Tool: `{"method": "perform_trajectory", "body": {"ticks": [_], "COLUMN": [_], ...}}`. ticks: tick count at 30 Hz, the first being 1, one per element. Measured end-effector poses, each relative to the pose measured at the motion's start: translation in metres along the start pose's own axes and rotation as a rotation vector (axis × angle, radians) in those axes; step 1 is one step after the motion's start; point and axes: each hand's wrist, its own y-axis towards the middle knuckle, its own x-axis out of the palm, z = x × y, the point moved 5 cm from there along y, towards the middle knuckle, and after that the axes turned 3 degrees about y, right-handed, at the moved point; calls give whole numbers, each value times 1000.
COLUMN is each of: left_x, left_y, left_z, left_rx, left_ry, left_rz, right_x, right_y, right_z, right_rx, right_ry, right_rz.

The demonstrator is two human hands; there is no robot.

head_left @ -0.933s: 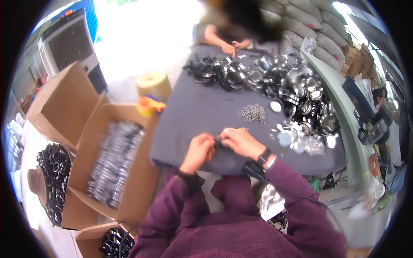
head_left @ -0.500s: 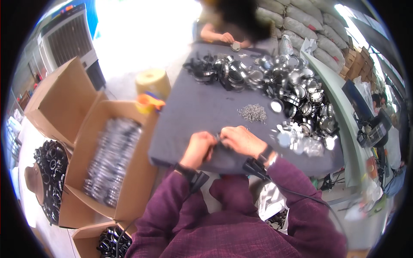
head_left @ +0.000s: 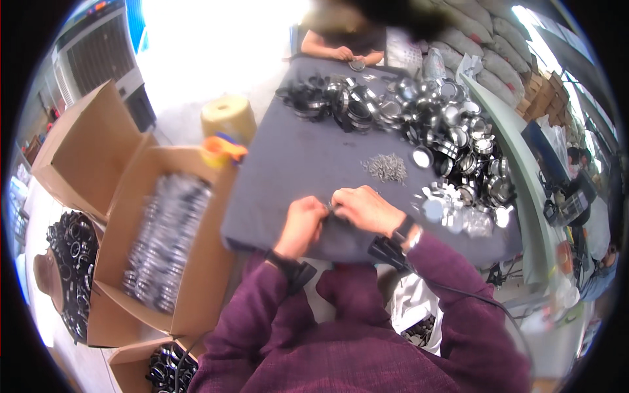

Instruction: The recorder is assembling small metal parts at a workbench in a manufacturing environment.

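Both my hands meet over the near part of the dark grey table (head_left: 262, 177). My left hand (head_left: 303, 226) is closed, its fingertips pinched together beside the right hand's. My right hand (head_left: 368, 208) bends over from the other side with curled fingers. Something small and dark shows between the fingertips, mostly hidden, and its kind cannot be made out. Beyond my right hand lies a heap of small metal screws (head_left: 385, 168). Flat shiny metal pieces (head_left: 434, 209) and a clear plastic bag (head_left: 477, 224) are to its right.
Round silver and black metal parts (head_left: 452, 131) are heaped along the table's far and right sides. Opposite, a person's hands (head_left: 347, 55) hold a round part. At left stand an open carton (head_left: 190, 262) of ring-shaped parts and a yellow roll (head_left: 227, 118). A white bag (head_left: 414, 298) sits below the table.
The view has shifted slightly, showing more of the person opposite. My hands keep nearly the same place and closed pose, fingertips still together.
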Motion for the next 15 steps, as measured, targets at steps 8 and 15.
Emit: {"method": "perform_trajectory", "body": {"ticks": [8,15], "left_x": [1,5], "left_y": [4,0], "left_z": [-3,0], "left_rx": [-29,-50], "left_ry": [-16,92], "left_rz": [-70,-129], "right_x": [7,3], "right_y": [-18,-27], "right_z": [-10,-8], "right_rx": [-130,-117], "right_ry": [-62,18], "right_rz": [98,98]}}
